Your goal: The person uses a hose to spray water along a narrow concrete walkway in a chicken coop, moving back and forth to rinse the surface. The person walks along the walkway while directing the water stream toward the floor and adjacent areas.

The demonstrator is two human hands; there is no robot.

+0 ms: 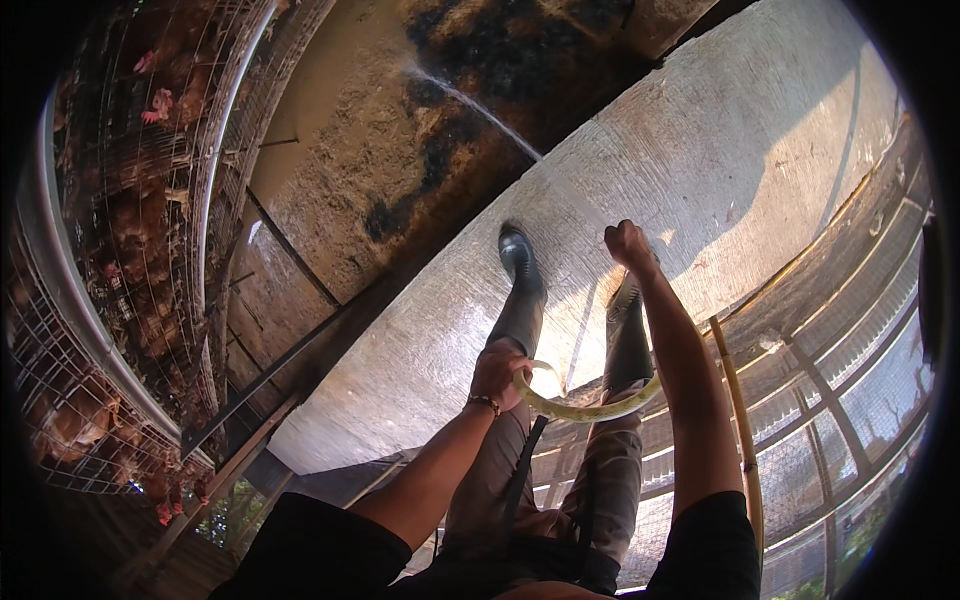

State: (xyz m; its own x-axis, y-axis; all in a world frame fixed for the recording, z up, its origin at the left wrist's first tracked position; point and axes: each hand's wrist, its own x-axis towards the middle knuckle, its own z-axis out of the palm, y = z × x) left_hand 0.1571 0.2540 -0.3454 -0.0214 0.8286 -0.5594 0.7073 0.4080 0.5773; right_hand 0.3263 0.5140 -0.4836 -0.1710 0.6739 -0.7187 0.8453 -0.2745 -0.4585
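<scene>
A pale yellowish hose point(590, 411) curves in front of my legs. My left hand point(499, 374) is closed around it near my left knee. The hose runs from there toward my right forearm, which hides its further part. Held out ahead, my right hand point(628, 245) is closed at the hose's outlet end, though the fingers mostly cover the tip. From that hand a thin water jet point(483, 112) shoots to the far left. It lands on the wet, brown manure-covered ground point(335, 130) beside a dark patch point(500, 60).
I stand in dark rubber boots point(519, 258) on a raised concrete walkway point(400, 370) whose edge drops to the dirty ground. Wire cages point(150, 230) with brown hens line the left. On the right are mesh netting point(800, 450) and a bamboo pole point(735, 420).
</scene>
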